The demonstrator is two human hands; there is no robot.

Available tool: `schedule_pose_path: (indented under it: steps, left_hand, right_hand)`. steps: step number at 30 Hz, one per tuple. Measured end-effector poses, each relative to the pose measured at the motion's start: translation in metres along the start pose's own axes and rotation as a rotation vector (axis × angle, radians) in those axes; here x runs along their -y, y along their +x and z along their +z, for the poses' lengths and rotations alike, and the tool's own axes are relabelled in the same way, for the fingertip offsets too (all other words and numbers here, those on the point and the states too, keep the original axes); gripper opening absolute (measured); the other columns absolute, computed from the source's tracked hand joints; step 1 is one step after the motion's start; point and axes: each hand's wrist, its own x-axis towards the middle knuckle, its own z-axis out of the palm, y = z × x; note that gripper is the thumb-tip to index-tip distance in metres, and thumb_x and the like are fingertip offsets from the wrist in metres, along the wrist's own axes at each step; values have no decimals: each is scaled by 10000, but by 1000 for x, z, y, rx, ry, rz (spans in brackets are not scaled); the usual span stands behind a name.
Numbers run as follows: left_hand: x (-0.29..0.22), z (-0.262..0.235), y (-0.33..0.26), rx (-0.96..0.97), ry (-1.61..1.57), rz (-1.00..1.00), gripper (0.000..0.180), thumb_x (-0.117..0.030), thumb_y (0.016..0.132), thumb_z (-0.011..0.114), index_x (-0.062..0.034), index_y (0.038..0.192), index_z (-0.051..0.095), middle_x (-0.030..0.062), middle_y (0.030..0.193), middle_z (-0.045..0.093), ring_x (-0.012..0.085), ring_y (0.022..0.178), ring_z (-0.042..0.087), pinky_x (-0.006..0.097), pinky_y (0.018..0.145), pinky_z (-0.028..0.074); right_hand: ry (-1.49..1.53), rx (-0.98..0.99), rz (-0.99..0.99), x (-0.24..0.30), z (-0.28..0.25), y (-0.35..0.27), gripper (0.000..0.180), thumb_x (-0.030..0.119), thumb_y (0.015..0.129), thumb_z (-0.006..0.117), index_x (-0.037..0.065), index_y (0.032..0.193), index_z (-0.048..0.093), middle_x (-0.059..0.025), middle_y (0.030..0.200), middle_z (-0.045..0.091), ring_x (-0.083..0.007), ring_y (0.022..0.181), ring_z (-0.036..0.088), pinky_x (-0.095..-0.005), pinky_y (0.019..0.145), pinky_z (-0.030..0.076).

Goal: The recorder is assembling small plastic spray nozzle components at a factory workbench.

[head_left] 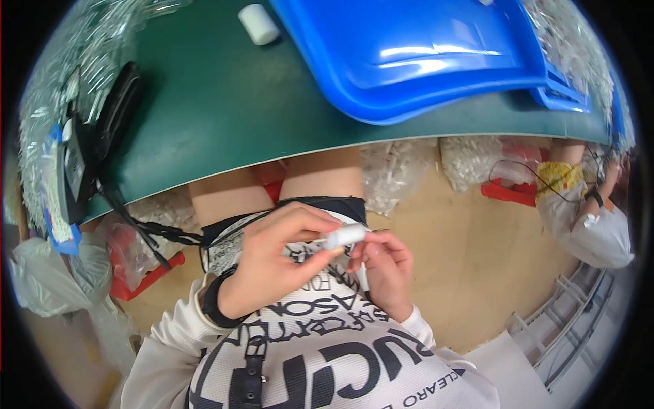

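Note:
Above my lap, in front of the table edge, a small white cylinder [346, 236], like a little tube or bottle, lies tilted between my two hands. My left hand [276, 249] pinches its left end between thumb and fingers; a black band circles that wrist. The curled fingers of my right hand [385, 266] are pressed together at the cylinder's right end. Small details of the piece are blurred. Another, thicker white cylinder [259, 24] lies on its side at the far part of the green table [218, 102].
A large blue tray [381, 112] occupies the table's right. Heaps of clear plastic pieces [88, 48] lie at far left and right. A black device with cables [116, 109] stands left. Bagged goods in red crates [146, 276] sit below. Another person's arm [599, 194] shows at right.

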Motion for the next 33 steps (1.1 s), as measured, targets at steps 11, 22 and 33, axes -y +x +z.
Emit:
schedule_pose_path:
  steps: [11,22,33]
  left_hand:
    - [-37,-64,-45,154,251,-24,388,-163,710,728,-43,1045,573,90,990,623,275,862,607,330,731,492]
    - [236,-454,-286,-1833,843,-553,259,-240,825,597,5,899,637,108,841,656,229,725,626,348,638,490]
    - [443,-510,-240,-323,1241,-551,335,-287,671,677,-34,886,634,227,875,608,374,801,589,410,729,490]
  right_hand:
    - [-411,347,145,22,49,9,284,-37,782,598,-50,1060,544,-112,991,595,-163,914,575,-271,796,461]
    - [-714,212,203,7,85,16,240,-10,796,577,-45,1032,558,-114,969,602,-178,841,592,-285,771,482]
    - [-836,3,164,-16,126,2,233,26,811,587,-42,1032,559,-102,928,606,-148,792,592,-257,742,464]
